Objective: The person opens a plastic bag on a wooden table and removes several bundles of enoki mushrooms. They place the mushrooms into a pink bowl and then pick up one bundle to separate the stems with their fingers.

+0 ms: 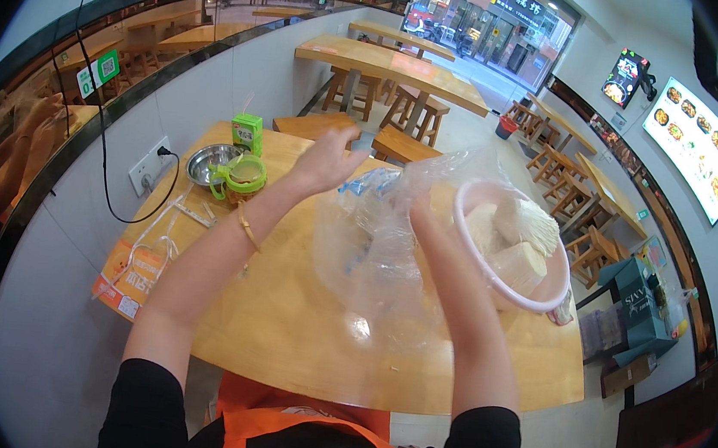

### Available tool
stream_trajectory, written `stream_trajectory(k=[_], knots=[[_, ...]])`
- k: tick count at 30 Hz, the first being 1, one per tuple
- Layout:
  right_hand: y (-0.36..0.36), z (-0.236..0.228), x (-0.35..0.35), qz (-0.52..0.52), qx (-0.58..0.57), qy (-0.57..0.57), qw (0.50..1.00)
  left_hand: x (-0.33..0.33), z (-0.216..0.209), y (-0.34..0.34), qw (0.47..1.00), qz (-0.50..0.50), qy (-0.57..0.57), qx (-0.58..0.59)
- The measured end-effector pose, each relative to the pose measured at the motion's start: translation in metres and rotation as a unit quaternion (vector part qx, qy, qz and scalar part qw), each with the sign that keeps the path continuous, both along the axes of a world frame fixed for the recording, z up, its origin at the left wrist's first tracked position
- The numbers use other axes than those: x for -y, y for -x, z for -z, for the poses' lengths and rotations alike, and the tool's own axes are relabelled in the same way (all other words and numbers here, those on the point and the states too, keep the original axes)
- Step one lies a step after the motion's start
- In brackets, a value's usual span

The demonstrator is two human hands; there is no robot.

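Observation:
My left hand (328, 162) is raised over the far side of the table, its fingers curled in. Whatever it may hold is hidden. A large clear plastic bag (370, 247) spreads crumpled over the middle of the table. Its upper part bunches up around my right hand (419, 197), which grips the film; the fingertips are covered. Just right of that hand stands a pale pink basin (562, 282). Inside it lie a bundle of thin white strands like enoki mushrooms (538, 228) and pale packaged blocks (517, 268).
At the wooden table's (280, 329) left are a steel bowl (203, 163), a green-rimmed jug (247, 174), a green carton (248, 133), a white cord (169, 240) and an orange printed sheet (131, 275). A black cable (103, 147) hangs along the wall. Stools (401, 144) stand beyond.

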State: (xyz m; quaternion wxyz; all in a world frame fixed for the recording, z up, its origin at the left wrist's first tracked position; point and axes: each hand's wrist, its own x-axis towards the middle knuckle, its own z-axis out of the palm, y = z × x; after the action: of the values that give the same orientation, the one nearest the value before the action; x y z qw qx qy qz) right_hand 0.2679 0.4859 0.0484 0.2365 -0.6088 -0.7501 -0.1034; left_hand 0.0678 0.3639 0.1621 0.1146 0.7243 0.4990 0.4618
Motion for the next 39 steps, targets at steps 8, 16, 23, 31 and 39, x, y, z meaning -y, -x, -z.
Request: stream_trajectory(k=[8, 16, 23, 31, 39], knots=[[0.006, -0.023, 0.023, 0.033, -0.045, 0.128, 0.990, -0.067, 0.107, -0.024, 0.893, -0.018, 0.418, 0.167], [-0.031, -0.069, 0.132, -0.180, -0.016, 0.072, 0.981, -0.084, 0.146, 0.012, 0.969, -0.132, 0.177, 0.111], [-0.044, -0.093, 0.227, -0.315, -0.092, 0.180, 0.927, -0.047, 0.113, -0.009, 0.968, -0.201, 0.132, -0.070], [-0.104, -0.146, 0.295, -0.306, -0.361, 0.202, 0.857, -0.023, 0.108, 0.008, 0.949, -0.252, 0.070, -0.175], [-0.202, -0.257, 0.255, -0.263, -0.543, 0.026, 0.797, -0.026, 0.139, 0.052, 0.949, -0.246, 0.124, -0.155]])
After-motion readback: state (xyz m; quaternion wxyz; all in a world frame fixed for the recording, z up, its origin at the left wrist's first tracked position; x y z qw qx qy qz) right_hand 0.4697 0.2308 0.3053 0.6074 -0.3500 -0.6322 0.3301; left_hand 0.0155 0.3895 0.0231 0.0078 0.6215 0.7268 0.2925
